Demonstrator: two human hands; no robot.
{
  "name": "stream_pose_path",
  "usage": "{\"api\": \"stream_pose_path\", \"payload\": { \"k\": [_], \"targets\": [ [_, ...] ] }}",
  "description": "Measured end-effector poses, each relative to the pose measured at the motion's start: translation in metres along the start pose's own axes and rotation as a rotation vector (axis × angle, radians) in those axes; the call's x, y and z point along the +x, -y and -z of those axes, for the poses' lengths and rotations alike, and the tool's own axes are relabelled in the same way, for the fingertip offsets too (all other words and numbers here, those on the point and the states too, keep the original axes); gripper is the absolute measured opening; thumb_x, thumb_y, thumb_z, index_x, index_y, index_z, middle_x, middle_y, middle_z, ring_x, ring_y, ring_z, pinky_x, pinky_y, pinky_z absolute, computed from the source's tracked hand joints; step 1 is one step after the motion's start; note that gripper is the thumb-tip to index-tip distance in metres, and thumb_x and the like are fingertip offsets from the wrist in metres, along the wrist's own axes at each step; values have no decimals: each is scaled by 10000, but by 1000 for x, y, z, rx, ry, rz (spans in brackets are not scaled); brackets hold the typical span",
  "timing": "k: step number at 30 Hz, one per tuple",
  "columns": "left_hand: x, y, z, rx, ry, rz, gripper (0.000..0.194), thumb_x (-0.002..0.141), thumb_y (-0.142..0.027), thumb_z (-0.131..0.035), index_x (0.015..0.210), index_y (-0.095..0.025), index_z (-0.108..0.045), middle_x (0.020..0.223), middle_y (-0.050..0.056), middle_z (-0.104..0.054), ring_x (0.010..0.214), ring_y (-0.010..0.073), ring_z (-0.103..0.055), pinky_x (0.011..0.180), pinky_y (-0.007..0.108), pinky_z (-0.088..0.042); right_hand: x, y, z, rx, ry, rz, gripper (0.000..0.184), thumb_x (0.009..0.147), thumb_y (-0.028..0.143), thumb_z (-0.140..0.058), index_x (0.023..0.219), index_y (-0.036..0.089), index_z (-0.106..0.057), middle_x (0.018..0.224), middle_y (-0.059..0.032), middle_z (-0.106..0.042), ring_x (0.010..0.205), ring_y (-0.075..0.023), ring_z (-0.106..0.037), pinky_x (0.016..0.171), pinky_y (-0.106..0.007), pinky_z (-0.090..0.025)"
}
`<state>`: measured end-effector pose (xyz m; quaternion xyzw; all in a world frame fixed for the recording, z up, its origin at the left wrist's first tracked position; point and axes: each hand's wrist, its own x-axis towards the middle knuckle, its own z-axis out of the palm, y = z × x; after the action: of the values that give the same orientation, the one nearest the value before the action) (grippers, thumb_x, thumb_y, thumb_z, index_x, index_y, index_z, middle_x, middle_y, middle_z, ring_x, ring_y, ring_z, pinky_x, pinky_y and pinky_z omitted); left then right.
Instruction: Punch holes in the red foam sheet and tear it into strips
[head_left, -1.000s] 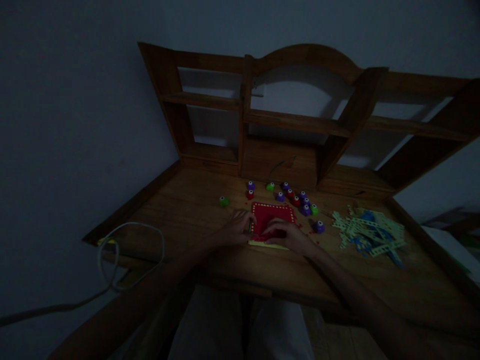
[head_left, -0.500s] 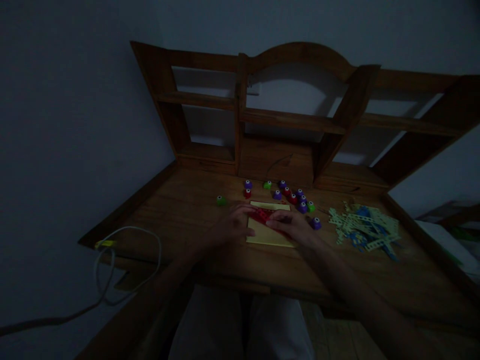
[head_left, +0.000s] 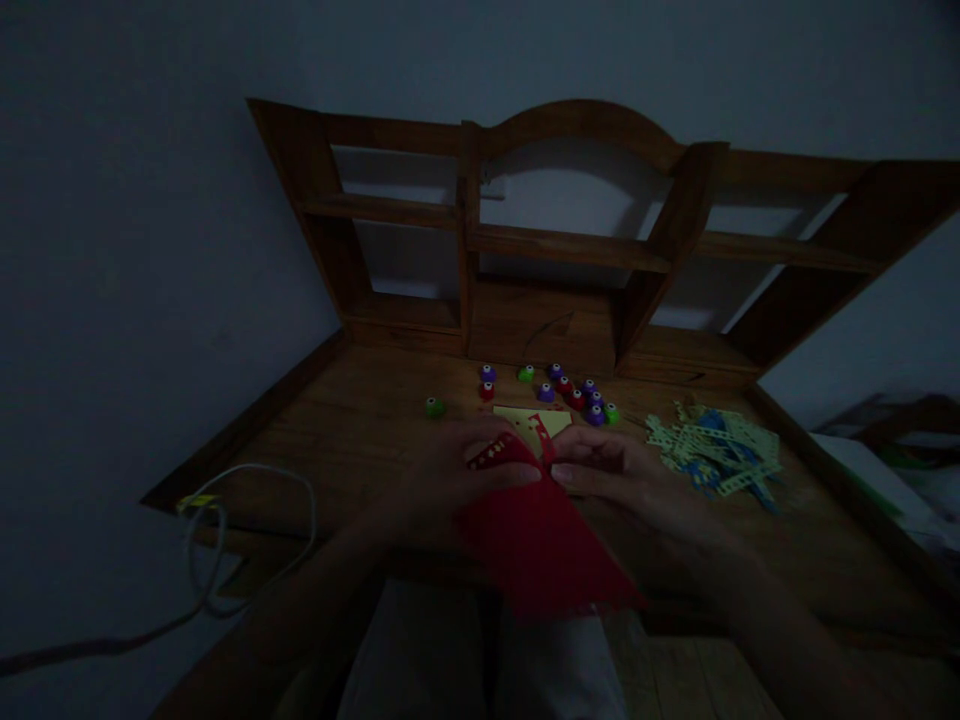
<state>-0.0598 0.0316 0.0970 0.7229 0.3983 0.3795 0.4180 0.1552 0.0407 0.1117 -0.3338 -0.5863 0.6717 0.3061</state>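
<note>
A red sheet (head_left: 547, 560) with a row of punched-out holes near its upper end is held up over the table's front edge, its lower end slanting toward my lap. My left hand (head_left: 480, 470) grips its upper left part, thumb on top and fingers beneath. Pinched by my right hand (head_left: 619, 470) is a narrow holed red strip (head_left: 543, 438) at the sheet's upper end. Whether the strip is still joined to the sheet I cannot tell. Behind the hands a pale yellow sheet (head_left: 555, 417) lies flat, partly covered.
Several small one-eyed pieces in purple (head_left: 546, 393), red (head_left: 576, 399) and green (head_left: 434, 407) stand behind the yellow sheet. Pale green and blue punched scraps (head_left: 716, 450) form a pile at right. A wooden shelf unit (head_left: 555, 245) backs the desk; a white cable (head_left: 311, 500) loops at left.
The red sheet has come up off the yellow sheet and toward me, now seen broad side on. Both hands have closed on its upper end. The view has shifted slightly.
</note>
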Motion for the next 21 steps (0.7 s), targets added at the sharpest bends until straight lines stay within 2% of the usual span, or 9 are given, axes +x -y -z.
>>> {"api": "stream_pose_path", "payload": {
  "k": [4,8,12,16,21],
  "targets": [
    [-3,-10,1,-31,72,-2,158,799,-326,-661,817,-170,-647,882,15,-640,833,160,-594,742,261,-443,-5,10,0,-55,105,27,171,748,275,-735,869,199,-640,857,4,-650,795,-116,-602,721,-235,-466],
    [-5,-18,0,-4,114,-40,140,803,-314,-658,827,-175,-666,891,17,-641,839,158,-593,764,262,-438,-7,11,1,-125,148,24,182,740,283,-741,850,192,-627,857,-1,-653,805,-128,-611,728,-244,-478],
    [-8,-22,-1,12,113,-74,123,807,-311,-649,815,-189,-667,879,14,-648,835,161,-596,774,268,-445,-11,10,1,-176,128,11,176,743,332,-727,825,211,-629,852,0,-652,806,-143,-614,727,-263,-484],
    [-13,-26,-4,14,90,-49,156,809,-337,-643,789,-182,-653,839,16,-644,795,159,-596,731,265,-461,-15,9,1,-215,82,19,169,751,348,-716,815,212,-640,830,-4,-648,797,-150,-613,714,-267,-492],
    [-17,-32,-6,46,-15,10,183,794,-366,-655,825,-186,-659,862,15,-669,796,165,-611,698,259,-472,-19,9,-1,-231,-4,63,190,792,380,-671,886,216,-653,893,-28,-669,834,-161,-629,729,-270,-513]
  ]
}}
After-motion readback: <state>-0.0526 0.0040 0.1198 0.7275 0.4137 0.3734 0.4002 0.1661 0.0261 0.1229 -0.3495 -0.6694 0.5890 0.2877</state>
